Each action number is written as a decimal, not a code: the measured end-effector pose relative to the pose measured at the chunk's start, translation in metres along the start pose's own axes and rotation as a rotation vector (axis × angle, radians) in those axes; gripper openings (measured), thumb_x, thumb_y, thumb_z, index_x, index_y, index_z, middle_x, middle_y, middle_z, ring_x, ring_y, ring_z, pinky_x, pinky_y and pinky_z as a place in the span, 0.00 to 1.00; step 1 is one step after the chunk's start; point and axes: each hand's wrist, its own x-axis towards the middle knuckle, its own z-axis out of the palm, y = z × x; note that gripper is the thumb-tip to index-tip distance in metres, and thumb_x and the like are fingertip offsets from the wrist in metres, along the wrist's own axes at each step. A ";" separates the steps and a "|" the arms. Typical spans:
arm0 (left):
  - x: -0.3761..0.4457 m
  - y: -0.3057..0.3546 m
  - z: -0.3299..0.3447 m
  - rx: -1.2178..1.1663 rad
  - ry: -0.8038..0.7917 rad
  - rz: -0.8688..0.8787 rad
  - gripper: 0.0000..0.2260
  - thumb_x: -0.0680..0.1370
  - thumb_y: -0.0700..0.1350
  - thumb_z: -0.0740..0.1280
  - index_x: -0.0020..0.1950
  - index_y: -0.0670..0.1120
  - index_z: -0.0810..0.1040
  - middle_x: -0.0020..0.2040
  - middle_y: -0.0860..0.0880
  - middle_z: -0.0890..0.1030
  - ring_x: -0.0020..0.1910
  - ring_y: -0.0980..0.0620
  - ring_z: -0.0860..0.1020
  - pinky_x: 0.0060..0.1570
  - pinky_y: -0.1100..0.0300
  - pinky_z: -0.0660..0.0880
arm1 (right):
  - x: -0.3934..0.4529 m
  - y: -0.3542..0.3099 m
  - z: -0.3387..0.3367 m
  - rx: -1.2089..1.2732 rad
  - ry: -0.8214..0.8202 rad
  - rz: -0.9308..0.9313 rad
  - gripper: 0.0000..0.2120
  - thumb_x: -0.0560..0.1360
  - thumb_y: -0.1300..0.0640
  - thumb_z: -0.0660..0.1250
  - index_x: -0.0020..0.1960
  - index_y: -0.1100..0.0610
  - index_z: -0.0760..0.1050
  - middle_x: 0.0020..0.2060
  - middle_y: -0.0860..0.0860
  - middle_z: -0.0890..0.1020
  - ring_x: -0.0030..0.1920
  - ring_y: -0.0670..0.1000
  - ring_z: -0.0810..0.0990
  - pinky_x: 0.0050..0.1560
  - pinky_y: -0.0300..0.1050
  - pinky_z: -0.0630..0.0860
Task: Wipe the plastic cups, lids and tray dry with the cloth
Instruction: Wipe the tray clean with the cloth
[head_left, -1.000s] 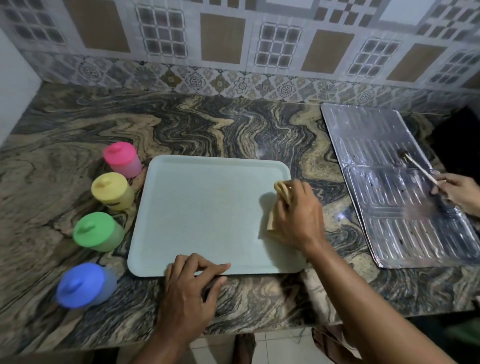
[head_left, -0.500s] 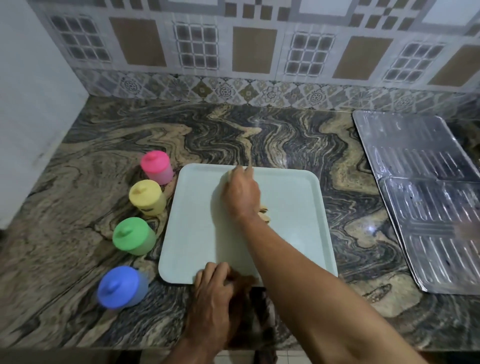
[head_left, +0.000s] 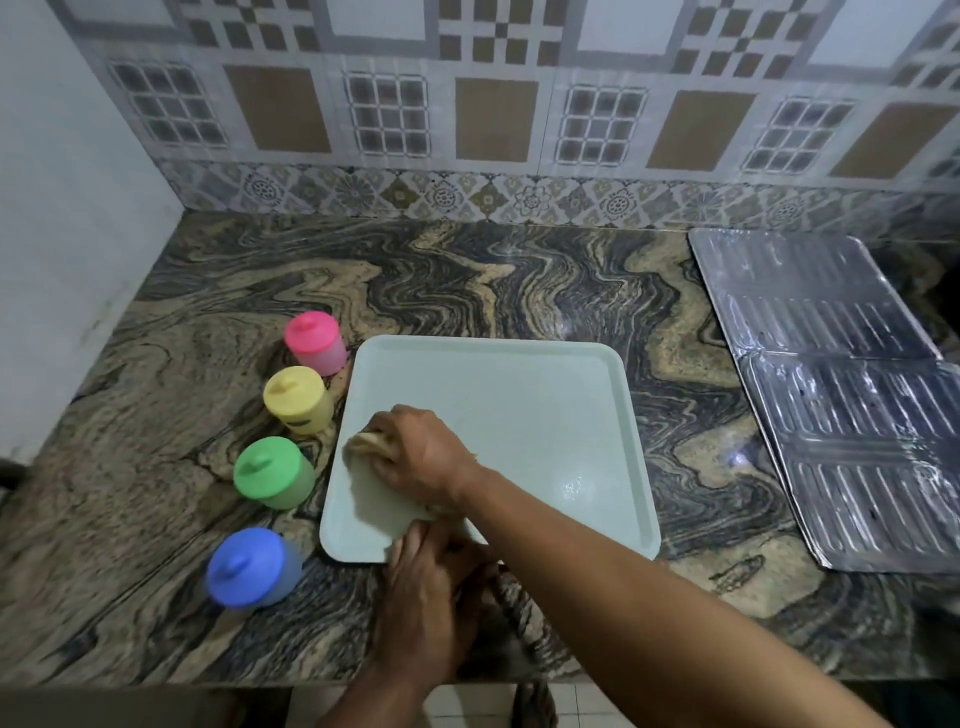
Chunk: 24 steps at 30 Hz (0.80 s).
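While my left hand (head_left: 426, 587) presses straight fingers on the tray's near edge, my right hand (head_left: 423, 452) grips the cloth (head_left: 363, 442) bunched on the tray (head_left: 519, 405) near its left rim. Just beyond that rim on the worktop (head_left: 493, 280) stand four lidded cups (head_left: 274, 472); I judge a wide sweep leftward could knock one over.
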 end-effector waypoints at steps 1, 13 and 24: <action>0.000 0.001 -0.001 -0.021 0.002 -0.007 0.10 0.79 0.53 0.66 0.59 0.59 0.82 0.58 0.54 0.79 0.57 0.49 0.74 0.49 0.48 0.71 | -0.009 0.002 0.000 -0.009 0.032 -0.008 0.16 0.78 0.57 0.72 0.65 0.60 0.79 0.55 0.61 0.80 0.52 0.66 0.81 0.52 0.57 0.78; -0.003 0.000 0.009 0.097 0.045 -0.064 0.17 0.74 0.45 0.76 0.60 0.56 0.77 0.56 0.51 0.79 0.53 0.40 0.77 0.48 0.47 0.75 | 0.004 -0.006 0.000 -0.338 0.160 0.150 0.25 0.80 0.62 0.66 0.76 0.56 0.68 0.67 0.63 0.70 0.49 0.69 0.83 0.42 0.59 0.73; -0.003 0.002 0.006 0.002 0.121 -0.054 0.11 0.77 0.50 0.76 0.58 0.59 0.85 0.47 0.58 0.74 0.48 0.52 0.72 0.49 0.52 0.72 | -0.126 0.115 -0.107 -0.626 0.260 0.528 0.20 0.75 0.58 0.72 0.65 0.58 0.72 0.55 0.61 0.71 0.41 0.68 0.81 0.39 0.56 0.71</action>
